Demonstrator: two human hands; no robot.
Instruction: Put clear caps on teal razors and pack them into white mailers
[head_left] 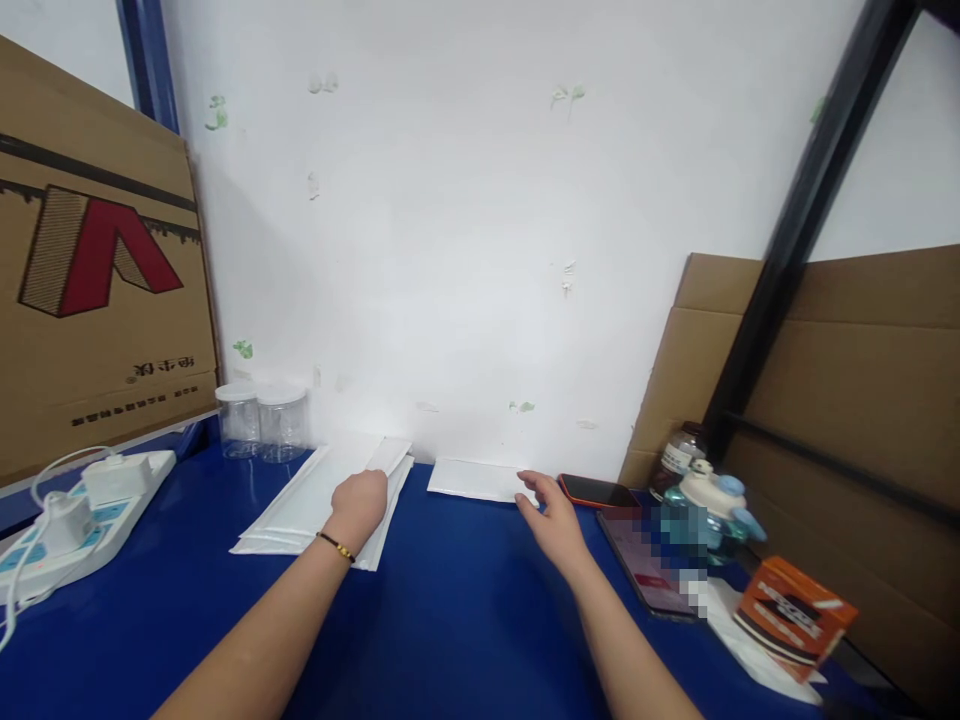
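Observation:
My left hand point(360, 508) is closed at a small pile of white padded envelopes point(300, 500) on the blue table. Its fingers grip a narrow white strip of an envelope point(391, 454), which sticks out above the knuckles; the fingertips are hidden. A dark bracelet with a gold bead rings that wrist. Farther right, my right hand point(553, 518) has its fingers apart and holds nothing. Its fingertips are at the right end of a flat white packet point(472, 478) lying against the wall; I cannot tell whether they touch it.
Two clear jars point(282, 425) stand behind the envelopes. A power strip point(112, 510) lies at left under a cardboard box point(97, 260). On the right are a phone point(598, 491), a tablet-like device point(649, 570), a teal bottle point(709, 510), a brown bottle point(677, 460) and an orange box point(795, 617).

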